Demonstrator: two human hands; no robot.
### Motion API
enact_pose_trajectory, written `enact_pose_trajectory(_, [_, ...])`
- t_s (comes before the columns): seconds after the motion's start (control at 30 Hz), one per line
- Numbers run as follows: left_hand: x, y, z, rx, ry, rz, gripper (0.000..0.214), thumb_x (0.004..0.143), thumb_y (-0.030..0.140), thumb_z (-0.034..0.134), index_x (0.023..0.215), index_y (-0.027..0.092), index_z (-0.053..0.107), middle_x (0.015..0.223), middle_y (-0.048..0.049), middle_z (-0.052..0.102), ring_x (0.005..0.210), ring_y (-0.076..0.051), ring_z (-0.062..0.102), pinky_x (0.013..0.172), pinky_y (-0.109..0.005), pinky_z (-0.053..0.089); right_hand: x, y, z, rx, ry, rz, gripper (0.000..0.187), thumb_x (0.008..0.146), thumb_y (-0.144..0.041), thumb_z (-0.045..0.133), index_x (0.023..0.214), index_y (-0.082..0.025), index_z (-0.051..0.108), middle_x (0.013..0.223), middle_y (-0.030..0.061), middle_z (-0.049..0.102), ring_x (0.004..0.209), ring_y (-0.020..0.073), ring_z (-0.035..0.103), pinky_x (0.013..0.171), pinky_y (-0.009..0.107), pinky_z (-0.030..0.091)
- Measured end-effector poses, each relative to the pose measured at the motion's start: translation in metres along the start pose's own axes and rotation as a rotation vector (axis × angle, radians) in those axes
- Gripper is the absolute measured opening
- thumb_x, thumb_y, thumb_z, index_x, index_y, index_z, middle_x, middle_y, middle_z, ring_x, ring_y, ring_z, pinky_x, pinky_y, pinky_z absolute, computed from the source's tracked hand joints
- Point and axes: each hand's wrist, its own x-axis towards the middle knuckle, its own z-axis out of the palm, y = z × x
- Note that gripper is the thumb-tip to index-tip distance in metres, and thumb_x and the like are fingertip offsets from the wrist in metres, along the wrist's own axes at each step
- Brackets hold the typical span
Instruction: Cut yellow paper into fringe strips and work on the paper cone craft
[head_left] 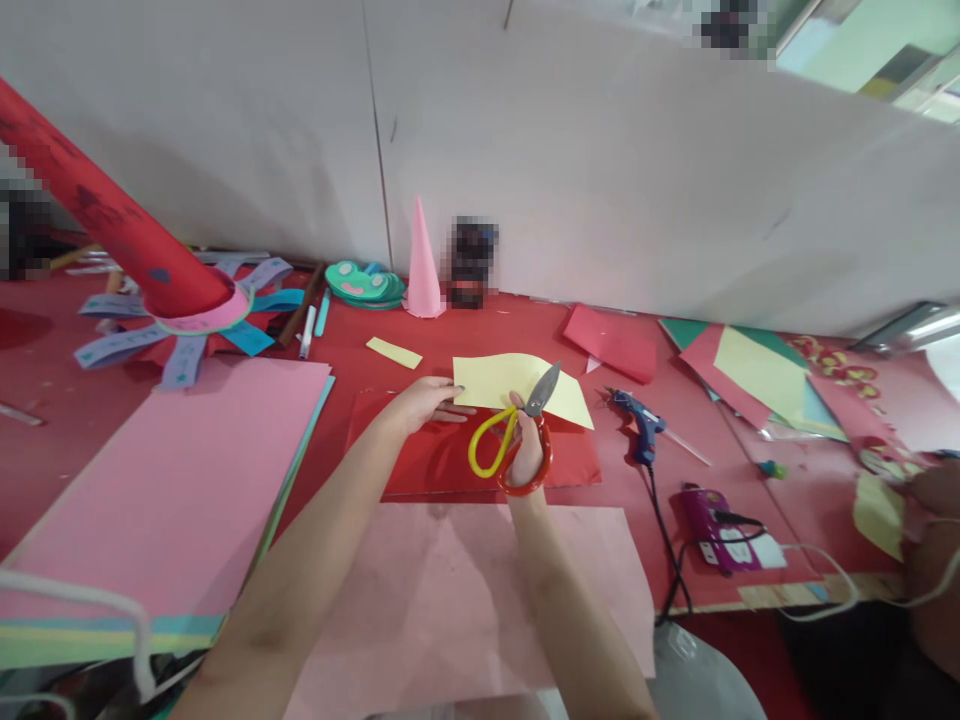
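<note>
My left hand [427,403] pinches the left end of a pale yellow sheet of paper [495,378], thumb on top and fingers underneath. My right hand [527,445] carries a pair of scissors [544,390] with one yellow and one red handle, the red loop around the hand. Its blades look closed and point up and right, over the yellow sheet. The right fingers also seem to touch the sheet's lower edge, though the scissors partly hide them. Below lies a red sheet [435,465], with a large pink sheet [450,570] nearer my body.
A glue gun [641,425] and a purple power strip [716,530] with cords lie right. Stacked coloured paper [172,470] fills the left, below a red tube [127,210]. A pink cone [424,265] stands by the wall. Another person's arm [934,560] shows at far right.
</note>
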Motion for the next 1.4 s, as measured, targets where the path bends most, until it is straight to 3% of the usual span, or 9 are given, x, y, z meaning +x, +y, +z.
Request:
enact_pose_trajectory(0.47, [-0.001,0.002,0.002,0.069,0.048,-0.02,0.005,0.08,0.013,0.055,0.082,0.014,0.06,0.078,-0.0074,0.072,0.066,-0.017,0.07,0.061,-0.022,0.056,-0.001,0.001,-0.001,-0.036,-0.018,-0.031,0.042,0.076,-0.039,0.049,0.109,-0.016,0.062,0.11,0.0088,0.064,0.092,0.0215,0.061,0.073,0.035,0.051])
enact_pose_trajectory(0.63, [0.003,-0.001,0.0,0.143,0.057,0.003,0.011,0.081,0.008,0.05,0.077,0.013,0.058,0.075,-0.0062,0.071,0.06,-0.013,0.068,0.058,-0.019,0.053,0.001,0.003,-0.003,-0.015,-0.071,-0.008,0.038,0.08,-0.044,0.047,0.104,-0.018,0.062,0.09,0.0061,0.066,0.087,0.0218,0.064,0.07,0.035,0.052])
enact_pose_trajectory(0.87, [0.005,0.002,-0.005,0.219,0.185,0.144,0.011,0.082,0.012,0.053,0.071,0.014,0.052,0.062,0.0013,0.06,0.055,-0.012,0.066,0.057,-0.021,0.052,-0.005,0.004,-0.001,-0.117,-0.208,0.083,0.039,0.081,-0.053,0.048,0.1,-0.022,0.059,0.078,0.0017,0.063,0.076,0.0194,0.063,0.064,0.032,0.052])
enact_pose_trajectory(1.1, [0.003,0.011,-0.01,0.213,0.272,0.329,0.016,0.081,0.017,0.054,0.067,0.016,0.046,0.06,0.0036,0.053,0.051,-0.012,0.064,0.054,-0.023,0.05,-0.01,-0.002,0.002,-0.218,-0.165,-0.014,0.032,0.079,-0.049,0.054,0.089,-0.02,0.061,0.062,-0.0035,0.047,0.055,0.0114,0.05,0.052,0.025,0.047])
enact_pose_trajectory(1.17, [0.004,0.01,-0.012,0.248,0.29,0.386,0.014,0.082,0.019,0.052,0.069,0.016,0.047,0.064,0.0024,0.055,0.051,-0.013,0.064,0.052,-0.023,0.048,-0.012,-0.004,0.002,-0.196,-0.221,-0.045,0.034,0.08,-0.051,0.052,0.092,-0.02,0.061,0.059,-0.0041,0.047,0.052,0.0111,0.049,0.05,0.025,0.045])
enact_pose_trajectory(1.27, [0.003,0.011,-0.011,0.323,0.308,0.456,0.012,0.083,0.02,0.045,0.071,0.017,0.047,0.066,0.0017,0.055,0.051,-0.013,0.064,0.05,-0.023,0.047,-0.016,-0.01,0.004,-0.075,-0.357,0.01,0.042,0.084,-0.056,0.044,0.099,-0.019,0.058,0.056,-0.0034,0.052,0.046,0.0117,0.051,0.046,0.025,0.044])
enact_pose_trajectory(1.4, [-0.005,0.016,-0.009,0.444,0.332,0.541,0.014,0.084,0.023,0.043,0.07,0.019,0.045,0.063,0.0027,0.052,0.053,-0.013,0.064,0.048,-0.02,0.046,-0.021,-0.016,0.006,-0.081,-0.471,0.061,0.046,0.086,-0.057,0.04,0.109,-0.019,0.053,0.055,-0.0027,0.057,0.037,0.0103,0.048,0.039,0.024,0.04])
